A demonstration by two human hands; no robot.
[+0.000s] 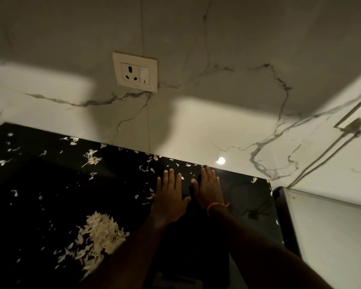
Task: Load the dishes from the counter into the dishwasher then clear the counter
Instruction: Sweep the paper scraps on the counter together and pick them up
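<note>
The black counter [50, 184] is strewn with white vegetable scraps, and a larger pile of white shreds [100, 232] lies at its front left. My left hand [169, 195] and my right hand [208, 188] lie flat side by side near the counter's back edge, fingers straight and pointing at the wall. A dark cloth-like shape [196, 236] seems to lie under and behind them, though the dim light makes it hard to tell. An orange thread circles my right wrist. No dishes are in view.
A marble-patterned wall rises behind the counter with a socket and switch plate [136, 71]. A white appliance or cabinet [331, 226] stands against the counter's right end. A cable [321, 161] runs down the right wall. Small scraps [92, 157] dot the back left.
</note>
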